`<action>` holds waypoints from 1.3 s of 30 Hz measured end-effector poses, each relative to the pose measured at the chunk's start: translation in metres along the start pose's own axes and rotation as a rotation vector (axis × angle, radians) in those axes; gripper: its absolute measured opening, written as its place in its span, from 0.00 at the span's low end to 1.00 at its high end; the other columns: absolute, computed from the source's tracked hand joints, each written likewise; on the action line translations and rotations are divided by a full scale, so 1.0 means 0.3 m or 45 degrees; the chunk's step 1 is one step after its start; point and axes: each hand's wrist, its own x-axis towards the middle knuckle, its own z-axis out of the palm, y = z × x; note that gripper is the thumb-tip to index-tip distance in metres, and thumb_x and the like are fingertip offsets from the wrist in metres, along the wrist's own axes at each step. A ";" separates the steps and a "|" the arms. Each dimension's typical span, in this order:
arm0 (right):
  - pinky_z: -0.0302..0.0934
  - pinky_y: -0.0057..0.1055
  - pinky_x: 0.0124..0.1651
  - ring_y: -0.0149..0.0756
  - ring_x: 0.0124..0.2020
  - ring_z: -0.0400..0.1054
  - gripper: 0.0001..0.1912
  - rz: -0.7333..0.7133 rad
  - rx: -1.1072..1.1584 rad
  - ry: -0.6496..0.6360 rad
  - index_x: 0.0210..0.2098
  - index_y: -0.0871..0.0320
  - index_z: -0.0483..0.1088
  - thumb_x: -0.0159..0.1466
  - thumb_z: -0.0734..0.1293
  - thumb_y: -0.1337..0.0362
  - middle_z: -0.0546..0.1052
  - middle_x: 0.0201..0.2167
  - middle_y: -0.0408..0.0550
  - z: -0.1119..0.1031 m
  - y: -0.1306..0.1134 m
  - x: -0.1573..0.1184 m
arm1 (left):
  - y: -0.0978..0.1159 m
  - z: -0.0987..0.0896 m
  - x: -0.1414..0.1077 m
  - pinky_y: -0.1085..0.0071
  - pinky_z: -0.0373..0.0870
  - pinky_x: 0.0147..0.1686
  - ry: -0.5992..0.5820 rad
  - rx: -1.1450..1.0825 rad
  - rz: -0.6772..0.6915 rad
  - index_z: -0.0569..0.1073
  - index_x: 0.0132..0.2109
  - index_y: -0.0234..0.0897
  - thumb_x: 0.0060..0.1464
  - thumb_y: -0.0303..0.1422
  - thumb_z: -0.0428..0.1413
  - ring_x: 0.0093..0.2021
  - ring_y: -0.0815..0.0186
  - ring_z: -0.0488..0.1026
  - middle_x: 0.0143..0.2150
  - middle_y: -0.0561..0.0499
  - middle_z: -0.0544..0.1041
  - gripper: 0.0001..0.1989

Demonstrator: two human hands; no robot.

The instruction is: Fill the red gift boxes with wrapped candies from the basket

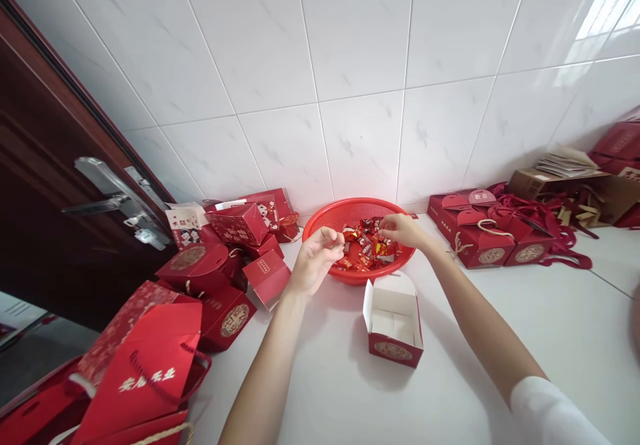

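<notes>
A red plastic basket point(320, 221) stands by the wall with several wrapped candies point(367, 248) in it. My right hand point(400, 230) reaches over the basket's right side, its fingertips pinched down among the candies. Over the left rim is my left hand point(315, 258), palm turned up, fingers curled towards the thumb; anything small between the fingertips cannot be made out. In front of the basket an open red gift box point(395, 348) sits upright on the white surface, its flaps raised. Its white inside shows no candy.
Red gift boxes point(215, 261) and a red paper bag point(150, 365) crowd the left side. On the right are more red boxes point(465, 221) with ribbons and a brown carton point(533, 181). A dark door point(45, 138) with a metal handle borders the left; white wall tiles point(360, 138) rise behind.
</notes>
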 end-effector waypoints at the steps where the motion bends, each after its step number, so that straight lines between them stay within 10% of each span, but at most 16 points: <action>1: 0.62 0.29 0.39 0.39 0.39 0.73 0.09 0.026 -0.068 -0.083 0.37 0.59 0.75 0.62 0.65 0.61 0.80 0.39 0.51 0.018 0.001 0.023 | -0.009 -0.008 0.016 0.75 0.60 0.31 0.015 -0.007 -0.005 0.66 0.33 0.36 0.37 0.23 0.60 0.29 0.76 0.61 0.34 0.55 0.70 0.14; 10: 0.58 0.29 0.28 0.42 0.30 0.71 0.10 0.213 -0.200 -0.398 0.23 0.57 0.70 0.45 0.75 0.67 0.75 0.26 0.47 0.112 0.035 0.096 | -0.111 -0.070 0.089 0.75 0.58 0.29 0.054 -0.098 -0.123 0.66 0.31 0.35 0.33 0.23 0.58 0.28 0.74 0.60 0.31 0.54 0.70 0.13; 39: 0.59 0.28 0.25 0.34 0.27 0.67 0.12 0.153 0.940 0.354 0.25 0.56 0.68 0.49 0.71 0.57 0.72 0.24 0.43 0.107 0.061 0.067 | -0.138 -0.079 0.086 0.72 0.65 0.37 0.130 -0.054 -0.087 0.65 0.30 0.38 0.34 0.23 0.58 0.32 0.71 0.66 0.31 0.55 0.72 0.12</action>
